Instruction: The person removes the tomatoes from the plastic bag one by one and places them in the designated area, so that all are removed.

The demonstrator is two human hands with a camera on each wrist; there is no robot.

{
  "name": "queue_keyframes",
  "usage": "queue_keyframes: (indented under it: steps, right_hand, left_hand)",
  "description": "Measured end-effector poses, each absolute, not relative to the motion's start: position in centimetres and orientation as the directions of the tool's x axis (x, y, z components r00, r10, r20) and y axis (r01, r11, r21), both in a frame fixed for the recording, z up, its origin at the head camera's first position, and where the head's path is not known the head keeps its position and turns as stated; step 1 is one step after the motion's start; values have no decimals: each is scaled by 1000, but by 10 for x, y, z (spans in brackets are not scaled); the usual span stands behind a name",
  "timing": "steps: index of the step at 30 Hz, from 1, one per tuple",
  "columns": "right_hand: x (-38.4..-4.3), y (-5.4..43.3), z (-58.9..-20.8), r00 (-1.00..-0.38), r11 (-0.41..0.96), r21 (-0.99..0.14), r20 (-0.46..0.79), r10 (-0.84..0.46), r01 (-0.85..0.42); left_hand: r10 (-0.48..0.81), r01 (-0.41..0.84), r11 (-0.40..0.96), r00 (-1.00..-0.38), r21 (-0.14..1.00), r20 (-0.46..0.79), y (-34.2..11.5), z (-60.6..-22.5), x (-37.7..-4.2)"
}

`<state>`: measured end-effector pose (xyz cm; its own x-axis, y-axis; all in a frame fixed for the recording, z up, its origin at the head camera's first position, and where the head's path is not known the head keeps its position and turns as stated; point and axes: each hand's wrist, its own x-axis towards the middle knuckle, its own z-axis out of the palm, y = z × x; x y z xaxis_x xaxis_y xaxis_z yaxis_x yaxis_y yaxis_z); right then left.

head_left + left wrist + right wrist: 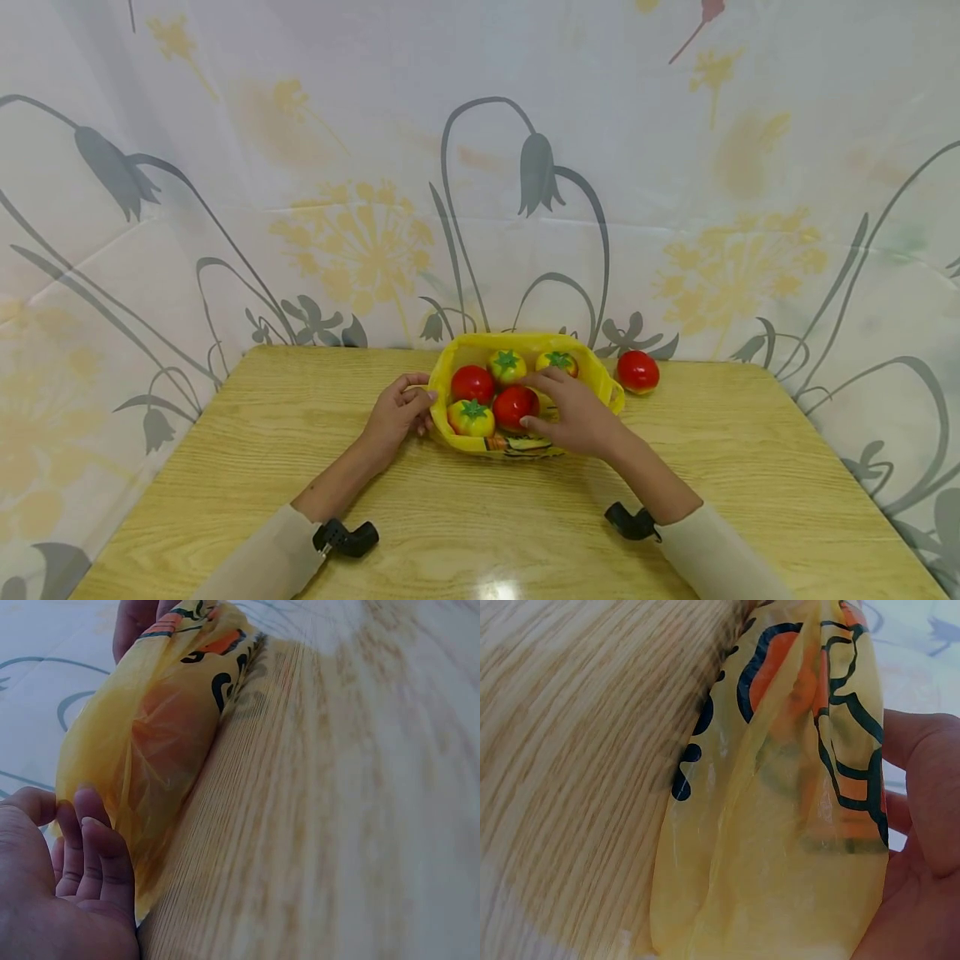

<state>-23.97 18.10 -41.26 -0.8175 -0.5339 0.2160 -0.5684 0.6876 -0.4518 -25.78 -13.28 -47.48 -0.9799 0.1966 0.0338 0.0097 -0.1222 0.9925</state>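
A yellow plastic bag (525,340) lies with its mouth spread open, holding several toy tomatoes. Two show glossy red sides, and others show yellow tops with green star-shaped leaves, such as one tomato (471,418) at the front left. My left hand (397,417) pinches the bag's left rim between thumb and fingers, also seen in the left wrist view. Over the bag's right part, my right hand (577,414) has its fingers and thumb apart beside a red tomato (514,406). In the right wrist view, the bag's printed side (780,787) hides that hand's fingertips.
One more red tomato (638,372) sits on the wooden table (465,517) to the right of the bag, near the back edge. A cloth with printed flowers (360,167) hangs behind the table. The bag's handle loop (617,399) sticks out at the right.
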Motion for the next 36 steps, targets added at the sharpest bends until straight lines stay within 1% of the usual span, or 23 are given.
queue_keyframes:
  steps: [13,19,24,36]
  right_hand:
    - [-240,178,-418,-810,688,-441,194,-554,-576]
    - [-241,176,-420,-798,685,-417,227,-558,-597]
    - [-241,175,-421,-794,675,-423,244,-557,-604]
    - [-240,173,-424,-827,720,-411,209,-522,-558]
  left_hand:
    - [196,14,-105,-980,994,35,-133,-475,-257]
    - [193,18,-109,-980,994,39,-133,-476,-258]
    - [193,18,-103,-980,994,38,-133,-476,-258]
    - [195,19,-98,-980,995,37,-133,-476,-259]
